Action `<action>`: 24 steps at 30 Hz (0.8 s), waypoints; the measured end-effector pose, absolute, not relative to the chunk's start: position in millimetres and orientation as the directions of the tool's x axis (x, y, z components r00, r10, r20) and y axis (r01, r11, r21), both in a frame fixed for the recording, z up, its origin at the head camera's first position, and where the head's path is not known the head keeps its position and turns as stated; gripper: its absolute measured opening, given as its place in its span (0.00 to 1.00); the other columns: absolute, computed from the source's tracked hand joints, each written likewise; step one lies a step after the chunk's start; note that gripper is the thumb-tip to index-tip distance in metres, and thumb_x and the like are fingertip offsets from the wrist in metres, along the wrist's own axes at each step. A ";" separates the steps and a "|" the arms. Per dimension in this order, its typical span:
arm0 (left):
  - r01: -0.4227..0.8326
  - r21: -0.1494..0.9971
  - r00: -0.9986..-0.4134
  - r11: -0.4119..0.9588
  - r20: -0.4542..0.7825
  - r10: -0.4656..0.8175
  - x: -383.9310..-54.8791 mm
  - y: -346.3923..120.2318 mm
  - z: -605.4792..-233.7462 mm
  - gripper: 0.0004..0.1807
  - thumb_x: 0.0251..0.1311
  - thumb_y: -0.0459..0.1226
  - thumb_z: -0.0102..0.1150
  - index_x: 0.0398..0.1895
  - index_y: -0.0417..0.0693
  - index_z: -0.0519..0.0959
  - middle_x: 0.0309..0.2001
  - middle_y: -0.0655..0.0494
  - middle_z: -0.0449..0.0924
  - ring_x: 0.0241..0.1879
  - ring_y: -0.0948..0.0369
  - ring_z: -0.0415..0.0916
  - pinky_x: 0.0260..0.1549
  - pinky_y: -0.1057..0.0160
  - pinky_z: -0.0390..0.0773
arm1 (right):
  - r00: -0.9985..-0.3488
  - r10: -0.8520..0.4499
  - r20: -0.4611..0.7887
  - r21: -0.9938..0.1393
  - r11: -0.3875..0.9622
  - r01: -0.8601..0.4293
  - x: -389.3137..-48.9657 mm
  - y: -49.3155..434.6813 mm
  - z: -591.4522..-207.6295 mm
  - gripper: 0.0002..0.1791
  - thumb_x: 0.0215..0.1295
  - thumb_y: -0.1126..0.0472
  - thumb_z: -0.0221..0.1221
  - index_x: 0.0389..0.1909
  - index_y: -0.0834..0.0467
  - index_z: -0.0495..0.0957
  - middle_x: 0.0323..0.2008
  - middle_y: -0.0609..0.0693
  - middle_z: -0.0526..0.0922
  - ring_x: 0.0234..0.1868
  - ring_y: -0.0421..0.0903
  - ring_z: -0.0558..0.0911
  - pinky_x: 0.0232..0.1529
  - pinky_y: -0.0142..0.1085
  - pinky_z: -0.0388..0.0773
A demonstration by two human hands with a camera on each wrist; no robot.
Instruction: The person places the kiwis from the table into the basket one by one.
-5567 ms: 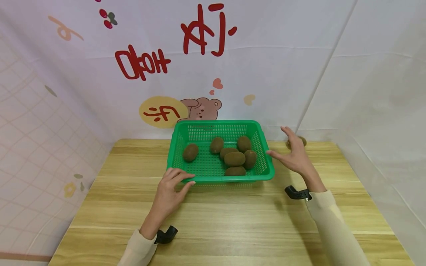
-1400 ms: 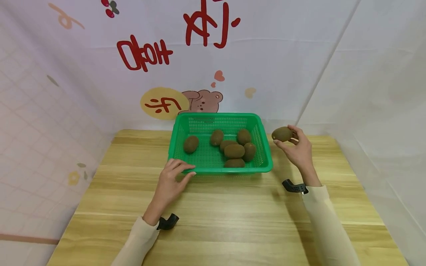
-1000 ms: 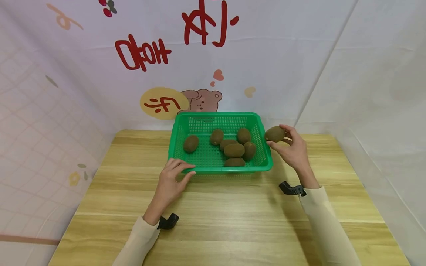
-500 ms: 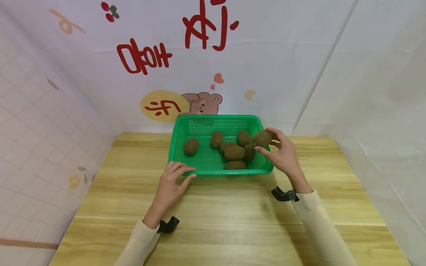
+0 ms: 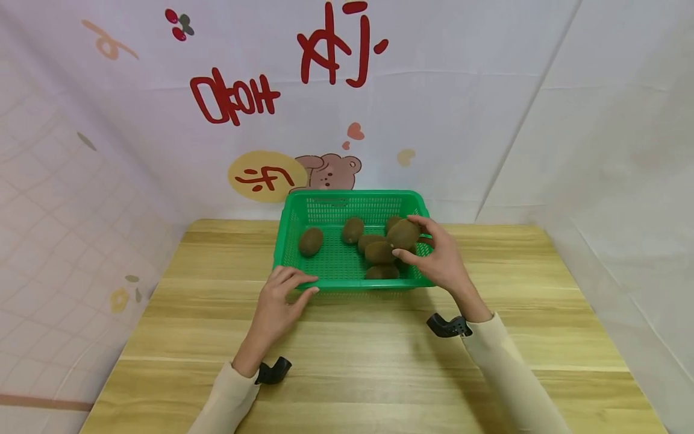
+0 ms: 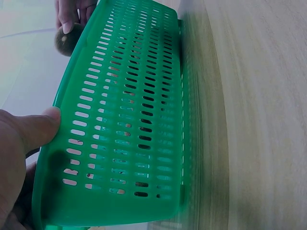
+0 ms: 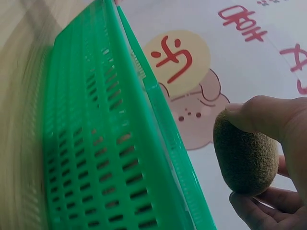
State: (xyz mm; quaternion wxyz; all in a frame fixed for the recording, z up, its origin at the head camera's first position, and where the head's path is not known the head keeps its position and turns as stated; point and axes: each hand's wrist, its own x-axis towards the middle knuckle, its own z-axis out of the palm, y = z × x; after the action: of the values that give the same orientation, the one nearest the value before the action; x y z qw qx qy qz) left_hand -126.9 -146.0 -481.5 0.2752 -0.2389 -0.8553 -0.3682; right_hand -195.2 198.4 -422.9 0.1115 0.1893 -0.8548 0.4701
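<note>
A green plastic basket (image 5: 347, 283) with slotted walls stands on the wooden table. Several brown kiwis lie inside it, among them a lone kiwi (image 5: 311, 242) at the left. My right hand (image 5: 441, 259) grips another kiwi (image 7: 244, 153) between thumb and fingers, above the basket's right part. In the left wrist view this held kiwi (image 6: 67, 40) is above the rim. At the front left corner my left hand (image 5: 276, 307) pinches the basket rim, its thumb (image 6: 43, 127) against the outer wall. The kiwis under my right hand are partly hidden.
The wooden table (image 5: 347, 374) extends in front of the basket and to both sides. Behind it hangs a white printed cloth (image 5: 450, 120) with red characters and a bear. Each wrist wears a black strap mount, such as the right mount (image 5: 449, 325).
My right hand picked up a kiwi from the table right of the basket, then carried it left over the rim. My left hand has stayed at the front left corner.
</note>
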 end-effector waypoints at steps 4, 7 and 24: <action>0.606 0.500 -0.740 0.618 0.639 0.208 -125.9 -146.0 -481.7 0.11 0.56 0.36 0.76 0.42 0.49 0.90 0.39 0.57 0.85 0.42 0.59 0.74 0.40 0.60 0.77 | -0.899 -0.247 0.361 -0.768 0.469 -0.437 -192.7 188.6 -421.4 0.40 0.59 0.56 0.76 0.71 0.56 0.71 0.63 0.54 0.79 0.60 0.53 0.79 0.60 0.51 0.81; 0.593 0.517 -0.757 0.617 0.619 0.208 -124.9 -146.7 -480.6 0.10 0.58 0.37 0.75 0.43 0.50 0.90 0.40 0.58 0.85 0.42 0.60 0.74 0.42 0.61 0.77 | -0.891 -0.271 0.364 -0.772 0.448 -0.451 -192.4 181.2 -420.9 0.40 0.58 0.57 0.76 0.71 0.58 0.71 0.63 0.53 0.79 0.60 0.52 0.79 0.59 0.51 0.82; 0.604 0.505 -0.742 0.617 0.638 0.205 -125.1 -143.8 -483.5 0.11 0.56 0.36 0.76 0.42 0.50 0.90 0.39 0.57 0.85 0.42 0.59 0.74 0.41 0.61 0.77 | -0.869 -0.344 0.356 -0.727 0.482 -0.489 -185.1 156.7 -423.5 0.40 0.59 0.54 0.75 0.70 0.56 0.71 0.65 0.53 0.77 0.59 0.52 0.81 0.58 0.52 0.82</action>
State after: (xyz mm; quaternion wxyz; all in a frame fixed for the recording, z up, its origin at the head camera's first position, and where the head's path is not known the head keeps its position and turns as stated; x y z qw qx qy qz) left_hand -125.1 -143.8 -483.5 0.2707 -0.2359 -0.8573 -0.3689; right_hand -185.1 156.7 -423.5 0.0808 0.2431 -0.8571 0.4469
